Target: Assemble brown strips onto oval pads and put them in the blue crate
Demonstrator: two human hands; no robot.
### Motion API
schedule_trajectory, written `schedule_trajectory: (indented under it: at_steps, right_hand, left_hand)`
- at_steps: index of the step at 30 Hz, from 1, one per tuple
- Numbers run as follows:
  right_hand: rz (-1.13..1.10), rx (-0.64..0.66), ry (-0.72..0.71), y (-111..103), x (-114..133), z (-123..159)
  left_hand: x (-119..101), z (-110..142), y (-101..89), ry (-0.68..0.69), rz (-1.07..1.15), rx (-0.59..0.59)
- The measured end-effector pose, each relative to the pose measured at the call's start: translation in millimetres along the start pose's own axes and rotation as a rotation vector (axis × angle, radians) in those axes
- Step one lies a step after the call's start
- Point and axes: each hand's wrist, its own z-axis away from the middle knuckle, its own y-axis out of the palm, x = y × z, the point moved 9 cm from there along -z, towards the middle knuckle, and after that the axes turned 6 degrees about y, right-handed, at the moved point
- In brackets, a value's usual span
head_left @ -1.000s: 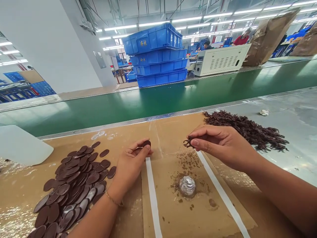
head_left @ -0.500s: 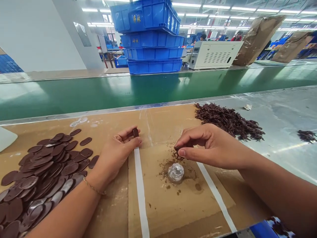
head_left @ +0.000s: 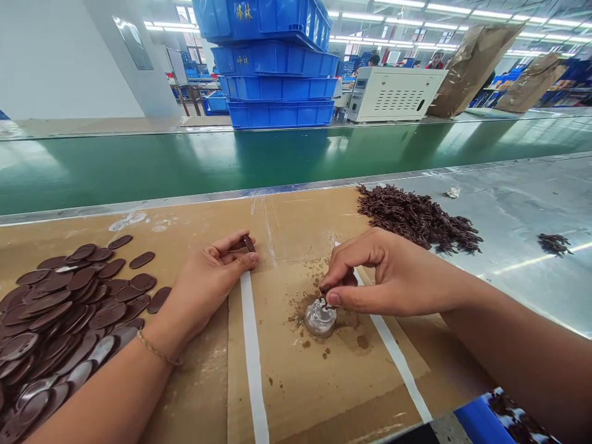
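Observation:
My left hand (head_left: 208, 277) rests on the brown cardboard sheet (head_left: 287, 370), pinching a dark brown oval disc (head_left: 249, 243) on edge between thumb and fingers. Beside that hand lies a loose heap of similar discs (head_left: 78, 302), some with silvery backs. My right hand (head_left: 388, 274) pinches a small dark branched piece (head_left: 326, 297) right at the top of a small glass dome (head_left: 320, 319). Brown crumbs are scattered around the dome. Behind my right hand is a large pile of dark branched pieces (head_left: 416, 219).
A smaller clump of branched pieces (head_left: 554, 244) lies on the steel bench top (head_left: 518, 203). A blue tray (head_left: 476, 422) holding dark pieces sits at the lower right. Beyond the green conveyor belt (head_left: 185, 163) stand stacked blue crates (head_left: 272, 68) and a white cabinet (head_left: 393, 94).
My right hand has moved down from the air onto the glass dome with the branched piece. My left hand still holds the disc. The view has tilted downward, bringing the blue tray into sight.

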Motion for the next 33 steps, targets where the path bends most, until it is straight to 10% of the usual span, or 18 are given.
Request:
schedule_trajectory:
  at_steps: [33]
  right_hand:
    - [-0.033, 0.067, -0.01, 7.2, 4.0, 1.7]
  left_hand:
    - [-1.2, 2.4, 4.7, -0.017, 0.005, 0.071]
